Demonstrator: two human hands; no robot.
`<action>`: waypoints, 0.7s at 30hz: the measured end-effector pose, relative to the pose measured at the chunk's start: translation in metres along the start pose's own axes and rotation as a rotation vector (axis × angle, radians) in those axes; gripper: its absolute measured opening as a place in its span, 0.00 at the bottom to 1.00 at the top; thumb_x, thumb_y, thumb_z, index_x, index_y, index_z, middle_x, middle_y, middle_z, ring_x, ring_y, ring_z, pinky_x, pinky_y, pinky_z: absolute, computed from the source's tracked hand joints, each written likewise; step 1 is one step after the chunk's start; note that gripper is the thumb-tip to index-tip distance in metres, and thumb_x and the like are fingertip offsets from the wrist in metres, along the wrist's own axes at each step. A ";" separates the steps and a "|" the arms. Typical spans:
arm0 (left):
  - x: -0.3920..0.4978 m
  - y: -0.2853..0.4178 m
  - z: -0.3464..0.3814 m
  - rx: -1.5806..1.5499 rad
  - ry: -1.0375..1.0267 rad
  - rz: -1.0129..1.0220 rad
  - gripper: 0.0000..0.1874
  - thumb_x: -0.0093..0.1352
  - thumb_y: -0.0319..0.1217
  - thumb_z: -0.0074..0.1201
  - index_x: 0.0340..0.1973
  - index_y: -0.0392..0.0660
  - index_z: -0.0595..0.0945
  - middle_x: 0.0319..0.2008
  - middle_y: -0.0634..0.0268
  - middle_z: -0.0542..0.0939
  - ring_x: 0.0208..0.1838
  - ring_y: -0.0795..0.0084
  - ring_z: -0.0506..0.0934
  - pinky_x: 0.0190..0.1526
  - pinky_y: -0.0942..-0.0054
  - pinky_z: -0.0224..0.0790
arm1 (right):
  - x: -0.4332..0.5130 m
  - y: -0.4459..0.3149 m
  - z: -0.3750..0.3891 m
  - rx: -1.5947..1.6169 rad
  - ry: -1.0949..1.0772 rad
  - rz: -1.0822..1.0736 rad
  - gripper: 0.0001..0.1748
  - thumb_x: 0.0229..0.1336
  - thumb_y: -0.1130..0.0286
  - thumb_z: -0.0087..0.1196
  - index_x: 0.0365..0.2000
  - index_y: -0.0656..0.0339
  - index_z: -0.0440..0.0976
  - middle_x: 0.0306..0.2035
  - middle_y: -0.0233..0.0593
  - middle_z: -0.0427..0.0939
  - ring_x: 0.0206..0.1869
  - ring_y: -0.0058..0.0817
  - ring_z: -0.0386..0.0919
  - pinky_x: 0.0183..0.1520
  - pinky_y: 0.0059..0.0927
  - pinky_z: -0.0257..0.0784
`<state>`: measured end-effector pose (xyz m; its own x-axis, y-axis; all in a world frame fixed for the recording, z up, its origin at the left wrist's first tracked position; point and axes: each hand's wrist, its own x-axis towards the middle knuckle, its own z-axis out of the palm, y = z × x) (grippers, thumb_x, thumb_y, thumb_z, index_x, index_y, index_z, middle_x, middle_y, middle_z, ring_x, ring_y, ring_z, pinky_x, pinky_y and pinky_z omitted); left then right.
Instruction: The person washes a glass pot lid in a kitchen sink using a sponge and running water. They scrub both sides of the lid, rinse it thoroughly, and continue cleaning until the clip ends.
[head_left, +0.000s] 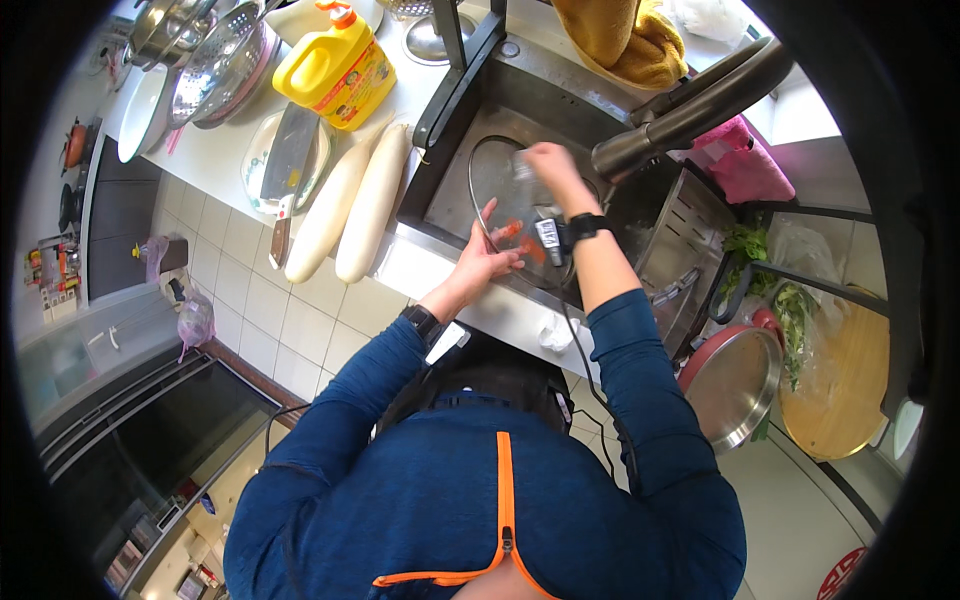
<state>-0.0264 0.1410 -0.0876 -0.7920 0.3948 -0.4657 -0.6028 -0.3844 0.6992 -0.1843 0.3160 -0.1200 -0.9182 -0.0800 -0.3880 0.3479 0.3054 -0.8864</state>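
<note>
My left hand (487, 255) grips the near left edge of a round glass lid (496, 176) with a thin metal rim, tilted inside the sink (457, 202). Its thumb and fingers spread over that edge. Orange patches (531, 247) show beside these fingers; what they are is unclear. Over the lid, my right hand (553, 169) is curled and blurred by motion. Its fingers close on a small clear object (523, 166), too blurred to name. A dark faucet (637, 150) reaches in from the right, close to this hand.
Two white radishes (375, 202) and a cleaver (289, 161) on a plate (255, 150) lie left of the sink. Behind them stands a yellow detergent jug (337, 75). A crumpled tissue (556, 331) rests on the front edge. A red pan (731, 390) and cutting board (832, 375) are at right.
</note>
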 end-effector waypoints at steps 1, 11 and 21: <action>0.000 0.001 0.000 0.007 -0.004 -0.003 0.52 0.67 0.13 0.51 0.76 0.65 0.41 0.69 0.54 0.64 0.61 0.59 0.78 0.48 0.71 0.78 | -0.007 0.012 -0.016 0.046 0.160 0.063 0.30 0.50 0.50 0.64 0.40 0.69 0.81 0.38 0.46 0.84 0.41 0.32 0.79 0.46 0.35 0.72; -0.004 -0.002 0.009 0.010 -0.063 -0.144 0.47 0.70 0.20 0.55 0.76 0.59 0.45 0.65 0.59 0.72 0.61 0.65 0.77 0.55 0.69 0.73 | -0.050 0.060 -0.043 -0.411 0.095 0.213 0.56 0.42 0.31 0.65 0.58 0.69 0.71 0.57 0.62 0.76 0.61 0.46 0.75 0.63 0.39 0.68; 0.029 0.036 -0.008 -0.249 -0.030 -0.140 0.43 0.72 0.25 0.52 0.74 0.40 0.44 0.68 0.44 0.67 0.65 0.51 0.74 0.61 0.53 0.74 | -0.065 0.076 -0.064 -0.287 -0.071 0.078 0.35 0.48 0.49 0.70 0.50 0.61 0.75 0.49 0.45 0.81 0.51 0.34 0.79 0.55 0.33 0.72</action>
<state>-0.0717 0.1323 -0.0800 -0.6985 0.4814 -0.5294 -0.7141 -0.5158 0.4732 -0.1105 0.4055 -0.1461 -0.8717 -0.1090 -0.4778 0.3399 0.5679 -0.7496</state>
